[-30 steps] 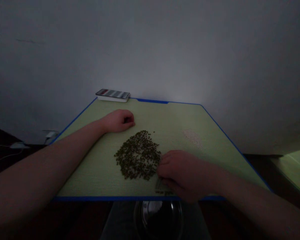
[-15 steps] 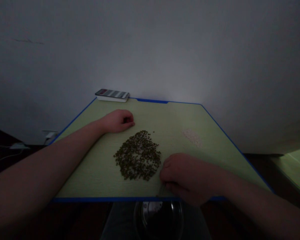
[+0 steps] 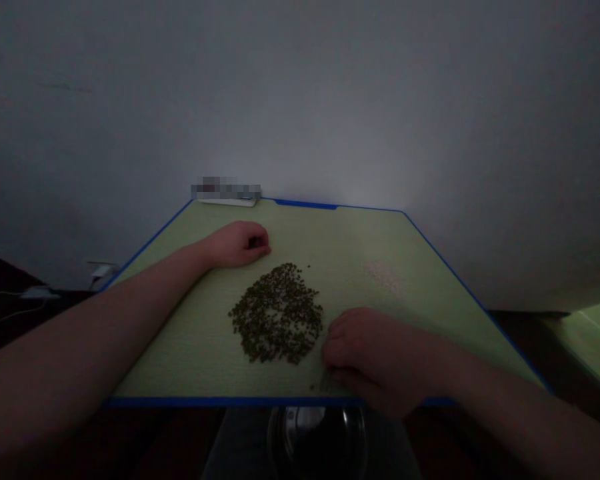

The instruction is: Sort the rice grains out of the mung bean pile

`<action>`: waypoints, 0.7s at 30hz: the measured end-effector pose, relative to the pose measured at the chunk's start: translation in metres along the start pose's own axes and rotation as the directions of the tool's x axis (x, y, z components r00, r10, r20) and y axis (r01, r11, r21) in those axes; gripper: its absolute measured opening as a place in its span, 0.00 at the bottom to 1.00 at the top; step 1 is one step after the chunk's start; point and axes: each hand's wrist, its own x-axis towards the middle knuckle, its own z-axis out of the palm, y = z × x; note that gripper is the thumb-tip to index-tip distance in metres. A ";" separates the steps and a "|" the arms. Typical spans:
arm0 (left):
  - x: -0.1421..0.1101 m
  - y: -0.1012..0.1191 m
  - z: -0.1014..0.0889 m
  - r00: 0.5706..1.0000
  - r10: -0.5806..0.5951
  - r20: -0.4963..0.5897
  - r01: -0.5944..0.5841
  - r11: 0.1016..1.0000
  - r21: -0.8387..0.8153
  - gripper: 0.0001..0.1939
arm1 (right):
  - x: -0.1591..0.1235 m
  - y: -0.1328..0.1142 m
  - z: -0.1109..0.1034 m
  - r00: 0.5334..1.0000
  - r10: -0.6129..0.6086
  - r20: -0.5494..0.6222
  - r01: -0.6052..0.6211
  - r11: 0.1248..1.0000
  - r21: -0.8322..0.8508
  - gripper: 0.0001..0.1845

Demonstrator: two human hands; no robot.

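A loose heap of small dark green mung beans (image 3: 277,315) lies in the middle of a pale green board (image 3: 190,373) with a blue edge. My left hand (image 3: 240,245) rests curled on the board just beyond the heap, holding nothing visible. My right hand (image 3: 375,360) sits to the right of the heap near the front edge, fingers bent down onto the surface. A few stray beans (image 3: 316,385) lie by its fingertips, and whatever is under the palm is hidden.
A pale patch of fine grains (image 3: 383,277) lies on the right of the board. A blurred phone (image 3: 225,191) sits on a white object at the far edge. A dark glass bowl (image 3: 317,443) stands below the front edge. A cable and a plug (image 3: 100,271) lie at the left.
My right hand has slid slightly right and toward the front edge, away from the heap. My left hand and the heap have barely moved.
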 end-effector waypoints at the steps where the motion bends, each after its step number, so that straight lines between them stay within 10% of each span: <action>1: 0.000 0.000 0.000 1.000 0.001 0.001 -0.001 1.000 0.002 0.15 | 0.000 0.001 0.000 1.000 0.008 -0.009 -0.008 1.000 0.000 0.08; 21: -0.001 0.001 0.000 1.000 0.000 -0.015 0.000 1.000 -0.021 0.14 | -0.016 0.016 -0.007 0.995 0.082 -0.059 -0.079 0.995 0.054 0.10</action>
